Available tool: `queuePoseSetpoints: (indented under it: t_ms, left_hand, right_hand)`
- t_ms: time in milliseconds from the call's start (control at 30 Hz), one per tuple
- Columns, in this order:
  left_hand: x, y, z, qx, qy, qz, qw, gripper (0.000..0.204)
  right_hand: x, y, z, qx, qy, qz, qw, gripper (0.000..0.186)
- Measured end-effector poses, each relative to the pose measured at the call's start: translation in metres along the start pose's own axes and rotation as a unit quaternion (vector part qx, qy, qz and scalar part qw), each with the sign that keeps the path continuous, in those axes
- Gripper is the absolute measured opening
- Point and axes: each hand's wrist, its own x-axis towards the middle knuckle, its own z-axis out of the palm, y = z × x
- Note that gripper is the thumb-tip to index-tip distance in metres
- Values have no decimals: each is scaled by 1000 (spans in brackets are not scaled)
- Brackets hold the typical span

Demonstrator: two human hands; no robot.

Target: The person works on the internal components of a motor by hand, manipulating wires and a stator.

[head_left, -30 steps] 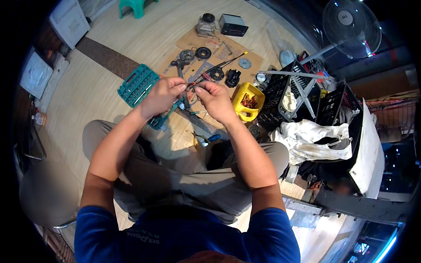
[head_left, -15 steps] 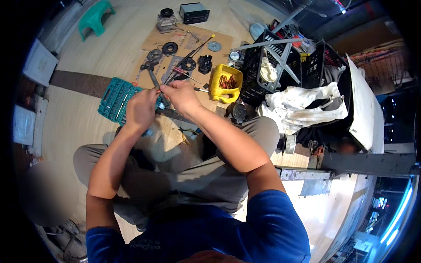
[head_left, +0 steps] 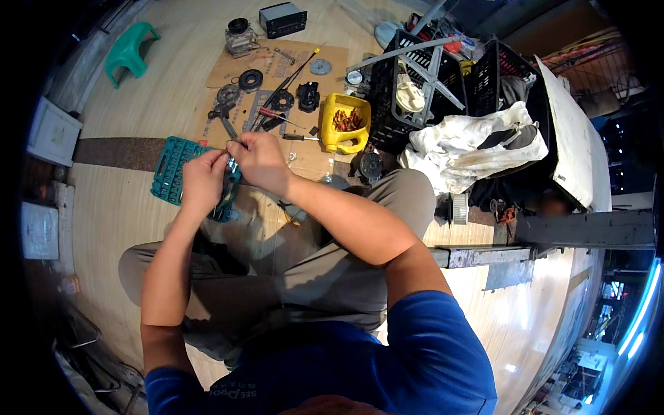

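My left hand (head_left: 203, 181) and my right hand (head_left: 259, 160) meet just above the teal socket set case (head_left: 166, 174). The fingers of both are pinched together, fingertips close to each other. Whatever they hold between them is small and mostly hidden. Just beyond the fingertips lies a dark hammer-like tool (head_left: 225, 119), its shaft pointing toward my hands; I cannot tell whether they touch it. A screwdriver with a red handle (head_left: 271, 113) lies on the cardboard (head_left: 304, 155), beyond my right hand. Pliers with yellow handles (head_left: 289, 216) rest on the floor nearer my legs.
A cut yellow jug (head_left: 334, 142) holds small reddish-brown pieces. Round dark parts (head_left: 250, 80) and a black housing (head_left: 308, 97) lie on the cardboard. Black crates (head_left: 387, 114) and a white cloth (head_left: 456, 155) are at the right. A green stool (head_left: 128, 55) stands far left.
My hands stay together at the fingertips and now sit slightly further left over the socket set case. The whole view has shifted a little. No thing is visibly let go.
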Motion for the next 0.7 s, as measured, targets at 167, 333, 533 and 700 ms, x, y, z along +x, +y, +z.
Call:
queuePoseSetpoints:
  t_ms: [167,333,533,700]
  left_hand:
    - [-7,1,9,115,84,132,981,14]
    - [-5,12,-3,-28,-49,4,998,19]
    - [0,-4,-19,-428,-203,-196,859,19]
    - [-4,7,-5,-53,-47,-46,996,15]
  right_hand:
    - [-5,0,5,58,13,34,998,23]
    - [0,8,0,64,23,-12,998,24]
    - [1,-7,-1,177,-19,34,983,20]
    - [2,10,7,-6,78,-42,996,23]
